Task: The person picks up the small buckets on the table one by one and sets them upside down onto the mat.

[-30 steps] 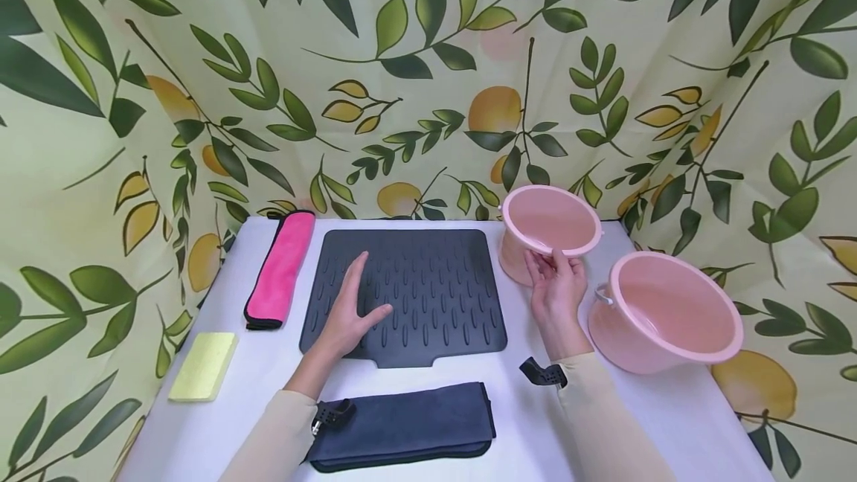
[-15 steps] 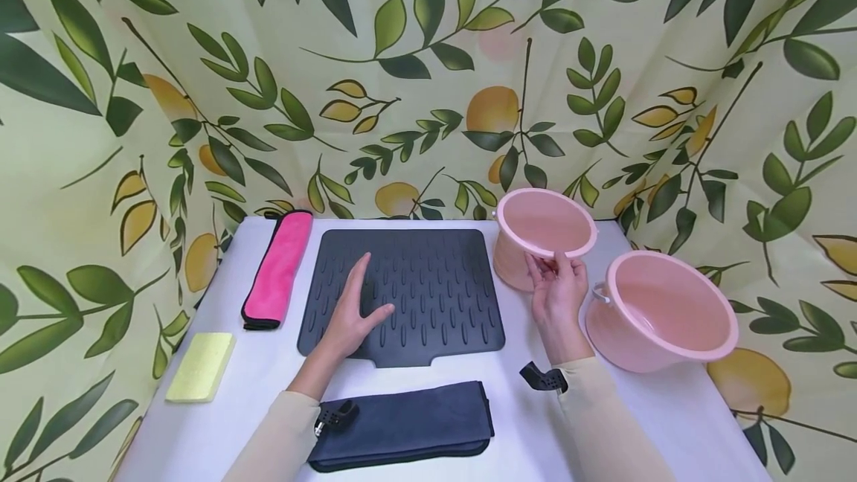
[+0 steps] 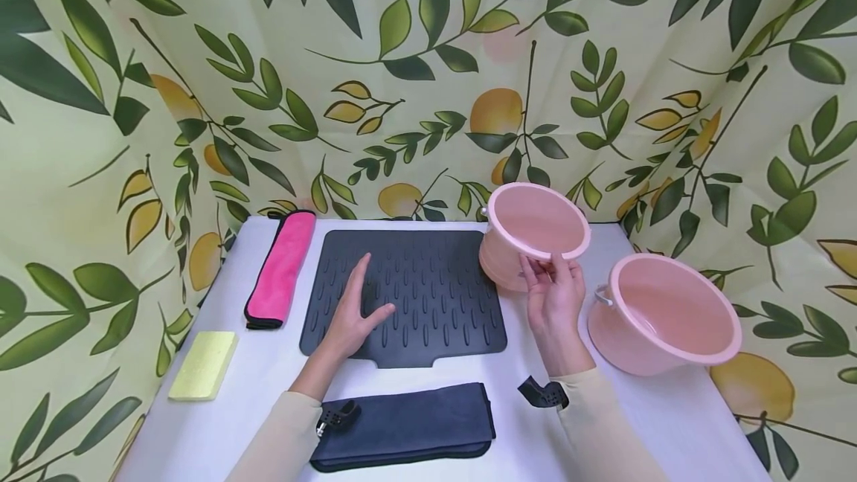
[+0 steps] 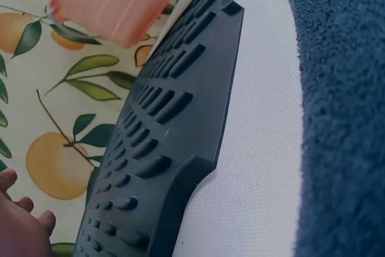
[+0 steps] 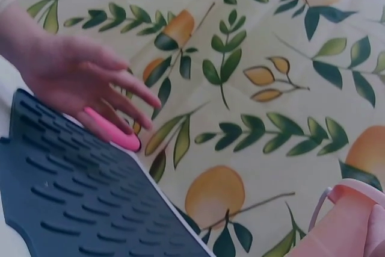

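Observation:
My right hand [image 3: 554, 296] pinches the front rim of a small pink bucket [image 3: 512, 266] at the back right. This bucket leans a little, and its left side overlaps the right edge of a dark grey ridged rubber mat [image 3: 408, 296]. In the right wrist view the bucket [image 5: 337, 227] shows at the lower right corner, with a wire handle at its rim. My left hand [image 3: 348, 318] hovers over the left half of the mat, fingers straight and thumb spread, holding nothing. In the left wrist view the bucket [image 4: 114, 4] appears beyond the mat's ridges.
A second pink bucket [image 3: 663, 326] stands at the right, near my right forearm. A folded dark blue cloth [image 3: 408, 422] lies in front of the mat. At the left are a rolled pink cloth [image 3: 281, 266] and a pale yellow sponge [image 3: 203, 367]. Leaf-print fabric [image 3: 415, 132] hangs behind.
The small bucket in my right hand has shifted left, from beside the mat to over its right edge, and tilts slightly more. My left hand stays in place.

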`<action>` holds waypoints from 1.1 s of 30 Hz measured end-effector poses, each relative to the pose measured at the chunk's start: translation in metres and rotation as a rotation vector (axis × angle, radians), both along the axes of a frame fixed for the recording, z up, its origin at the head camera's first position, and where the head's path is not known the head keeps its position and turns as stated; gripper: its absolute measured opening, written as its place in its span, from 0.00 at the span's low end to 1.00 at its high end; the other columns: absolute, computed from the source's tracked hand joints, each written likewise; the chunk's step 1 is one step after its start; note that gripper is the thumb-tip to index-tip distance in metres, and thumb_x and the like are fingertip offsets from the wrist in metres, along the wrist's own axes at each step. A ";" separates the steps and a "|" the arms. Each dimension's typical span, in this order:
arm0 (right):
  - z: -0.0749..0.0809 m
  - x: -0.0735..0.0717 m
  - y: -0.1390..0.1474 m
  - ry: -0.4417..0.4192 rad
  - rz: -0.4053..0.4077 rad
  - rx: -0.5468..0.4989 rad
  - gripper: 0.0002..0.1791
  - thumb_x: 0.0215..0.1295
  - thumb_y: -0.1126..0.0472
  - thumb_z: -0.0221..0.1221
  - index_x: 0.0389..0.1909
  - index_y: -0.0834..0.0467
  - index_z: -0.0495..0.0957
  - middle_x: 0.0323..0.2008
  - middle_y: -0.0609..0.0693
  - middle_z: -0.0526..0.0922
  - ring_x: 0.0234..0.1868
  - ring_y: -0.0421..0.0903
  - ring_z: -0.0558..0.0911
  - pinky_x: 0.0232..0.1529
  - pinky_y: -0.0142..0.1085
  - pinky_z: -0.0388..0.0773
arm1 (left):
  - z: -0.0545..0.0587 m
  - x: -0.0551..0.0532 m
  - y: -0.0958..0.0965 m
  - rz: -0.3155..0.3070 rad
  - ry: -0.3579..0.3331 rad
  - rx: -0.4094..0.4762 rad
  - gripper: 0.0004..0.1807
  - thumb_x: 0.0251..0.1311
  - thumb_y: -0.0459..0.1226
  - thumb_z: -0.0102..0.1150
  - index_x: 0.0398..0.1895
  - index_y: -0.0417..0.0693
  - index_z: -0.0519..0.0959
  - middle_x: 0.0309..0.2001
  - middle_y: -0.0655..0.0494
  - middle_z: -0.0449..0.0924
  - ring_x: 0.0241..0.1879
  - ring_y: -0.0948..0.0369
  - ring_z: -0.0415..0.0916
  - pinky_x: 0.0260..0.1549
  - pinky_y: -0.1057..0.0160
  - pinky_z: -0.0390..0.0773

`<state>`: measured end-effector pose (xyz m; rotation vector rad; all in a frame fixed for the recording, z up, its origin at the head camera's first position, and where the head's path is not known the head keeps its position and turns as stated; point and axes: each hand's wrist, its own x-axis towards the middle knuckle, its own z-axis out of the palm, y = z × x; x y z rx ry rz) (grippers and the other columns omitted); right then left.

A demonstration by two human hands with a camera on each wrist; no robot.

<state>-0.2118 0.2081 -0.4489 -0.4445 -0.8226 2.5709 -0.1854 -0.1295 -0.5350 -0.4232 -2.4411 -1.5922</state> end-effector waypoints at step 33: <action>0.019 0.041 -0.034 -0.077 0.291 -0.214 0.30 0.88 0.59 0.49 0.83 0.54 0.51 0.53 0.55 0.68 0.55 0.46 0.79 0.62 0.36 0.80 | -0.008 -0.028 0.022 -0.113 -0.062 0.625 0.46 0.75 0.35 0.46 0.90 0.47 0.37 0.88 0.45 0.44 0.85 0.37 0.38 0.79 0.31 0.43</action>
